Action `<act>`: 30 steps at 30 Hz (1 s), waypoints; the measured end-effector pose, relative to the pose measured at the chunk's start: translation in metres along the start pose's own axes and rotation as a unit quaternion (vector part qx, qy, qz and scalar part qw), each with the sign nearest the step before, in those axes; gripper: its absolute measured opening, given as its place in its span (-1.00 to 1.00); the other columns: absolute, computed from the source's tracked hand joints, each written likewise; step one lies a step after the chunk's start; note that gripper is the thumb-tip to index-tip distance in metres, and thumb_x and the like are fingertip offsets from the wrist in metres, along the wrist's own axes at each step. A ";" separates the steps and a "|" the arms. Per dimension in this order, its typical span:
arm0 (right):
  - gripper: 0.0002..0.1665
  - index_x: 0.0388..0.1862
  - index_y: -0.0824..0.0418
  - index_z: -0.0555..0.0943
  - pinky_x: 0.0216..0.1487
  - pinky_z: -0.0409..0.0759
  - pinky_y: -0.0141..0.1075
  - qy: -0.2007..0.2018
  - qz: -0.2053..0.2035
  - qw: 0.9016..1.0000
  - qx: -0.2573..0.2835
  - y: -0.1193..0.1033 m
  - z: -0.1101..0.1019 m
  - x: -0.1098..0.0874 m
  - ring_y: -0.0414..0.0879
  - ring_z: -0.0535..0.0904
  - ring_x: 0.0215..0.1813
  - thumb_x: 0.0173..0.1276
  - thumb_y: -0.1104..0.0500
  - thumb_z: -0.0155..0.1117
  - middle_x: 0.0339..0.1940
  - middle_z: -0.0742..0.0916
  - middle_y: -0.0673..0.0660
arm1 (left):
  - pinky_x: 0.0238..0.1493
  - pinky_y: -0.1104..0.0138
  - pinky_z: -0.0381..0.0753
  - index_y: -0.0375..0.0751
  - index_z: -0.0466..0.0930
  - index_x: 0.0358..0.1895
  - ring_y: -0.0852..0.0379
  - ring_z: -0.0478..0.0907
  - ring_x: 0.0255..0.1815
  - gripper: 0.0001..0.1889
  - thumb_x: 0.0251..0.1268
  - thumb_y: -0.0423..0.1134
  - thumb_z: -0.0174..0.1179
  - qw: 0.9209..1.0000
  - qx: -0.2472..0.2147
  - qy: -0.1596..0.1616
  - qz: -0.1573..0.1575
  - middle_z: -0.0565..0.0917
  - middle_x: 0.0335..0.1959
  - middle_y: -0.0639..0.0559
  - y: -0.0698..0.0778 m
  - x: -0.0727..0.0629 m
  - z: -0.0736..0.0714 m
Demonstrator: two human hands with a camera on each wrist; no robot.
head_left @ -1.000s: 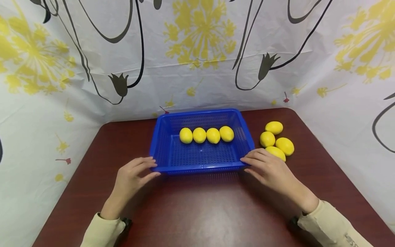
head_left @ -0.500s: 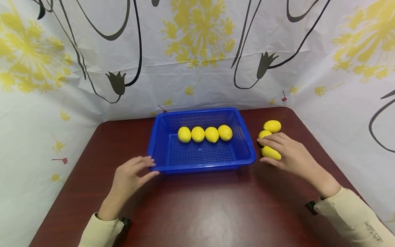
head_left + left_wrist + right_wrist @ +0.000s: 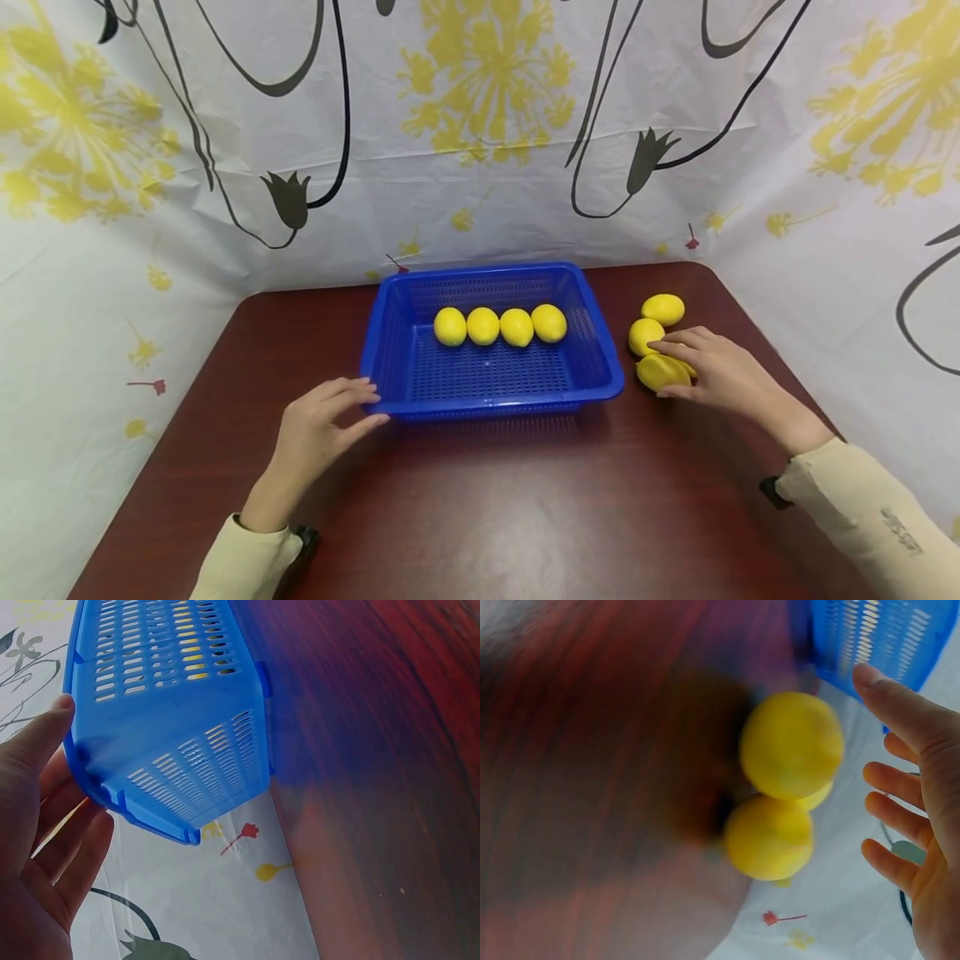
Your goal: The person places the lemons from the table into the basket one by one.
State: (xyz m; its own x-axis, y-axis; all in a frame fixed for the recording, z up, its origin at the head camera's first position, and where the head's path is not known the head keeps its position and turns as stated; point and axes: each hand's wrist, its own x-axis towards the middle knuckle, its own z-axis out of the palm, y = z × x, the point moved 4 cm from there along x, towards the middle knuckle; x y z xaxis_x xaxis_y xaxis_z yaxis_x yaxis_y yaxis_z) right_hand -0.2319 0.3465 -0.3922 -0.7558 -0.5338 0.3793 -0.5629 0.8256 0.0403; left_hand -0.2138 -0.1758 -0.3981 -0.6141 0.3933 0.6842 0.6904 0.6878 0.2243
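A blue perforated plastic basket (image 3: 487, 408) stands on the table with a row of several lemons (image 3: 483, 326) inside it. At its near left corner, my left hand (image 3: 318, 425) holds the rim (image 3: 73, 750), thumb on one side and fingers on the other. Right of the basket, my right hand (image 3: 712, 371) is spread beside a small group of loose lemons. Its fingertips overlap the nearest lemon (image 3: 660, 372), and part of another shows behind that one. In the right wrist view the fingers (image 3: 896, 784) are extended and apart from the lemons (image 3: 791, 746).
The dark reddish-brown table (image 3: 487, 508) runs back to a white sheet (image 3: 487, 217) printed with flowers, which also hangs along both sides. Two more lemons, one round (image 3: 647, 337) and one farther back (image 3: 663, 309), lie beyond the right hand.
My right hand has left the basket's near right corner and moved right to the loose lemons. The nearest lemon has turned slightly. The left hand stays at its corner.
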 end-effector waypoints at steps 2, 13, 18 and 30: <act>-0.15 0.13 0.22 0.65 -0.02 0.61 0.06 0.000 -0.005 1.000 0.001 0.002 0.005 -0.002 0.10 0.57 0.04 -0.19 -0.07 0.68 -0.04 0.74 0.19 | 0.00 0.17 0.69 -0.09 0.78 -0.24 0.08 0.76 -0.07 -0.61 -0.24 -0.10 0.63 1.000 0.002 -0.005 -0.004 0.80 -0.20 0.03 0.000 0.000 0.001; -0.15 0.08 0.16 0.67 0.14 0.38 0.14 -0.003 -0.001 1.000 -0.017 0.005 0.016 -0.005 0.17 0.55 0.02 -0.23 -0.16 0.67 -0.07 0.75 0.17 | 0.00 0.17 0.69 -0.08 0.77 -0.23 0.09 0.75 -0.05 -0.61 -0.25 -0.12 0.63 1.000 0.006 -0.004 -0.007 0.80 -0.18 0.04 0.001 0.000 0.002; -0.16 0.05 0.15 0.69 0.16 0.37 0.18 -0.001 0.002 1.000 -0.029 0.005 0.020 -0.006 0.16 0.56 0.00 -0.26 -0.19 0.66 -0.09 0.75 0.15 | 0.00 0.18 0.69 -0.08 0.77 -0.23 0.09 0.74 -0.05 -0.61 -0.22 -0.10 0.62 1.000 0.007 -0.007 -0.012 0.80 -0.17 0.04 0.001 -0.001 0.002; -0.15 -0.01 0.20 0.69 0.15 0.35 0.18 0.025 0.002 0.998 -0.053 0.004 0.024 -0.005 0.18 0.55 -0.05 -0.25 -0.27 0.61 -0.19 0.75 0.19 | 0.02 0.18 0.70 -0.09 0.77 -0.22 0.10 0.74 -0.03 -0.60 -0.25 -0.15 0.63 1.000 0.007 -0.009 -0.017 0.80 -0.16 0.04 0.000 -0.002 0.002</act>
State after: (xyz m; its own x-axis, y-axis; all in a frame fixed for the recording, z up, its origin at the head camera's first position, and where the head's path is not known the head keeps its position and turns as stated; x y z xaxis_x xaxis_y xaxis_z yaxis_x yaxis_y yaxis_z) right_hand -0.2384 0.3487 -0.4158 -0.7384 -0.5237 0.4249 -0.5198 0.8434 0.1360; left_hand -0.2132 -0.1751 -0.4010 -0.6434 0.3802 0.6644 0.6639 0.7092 0.2371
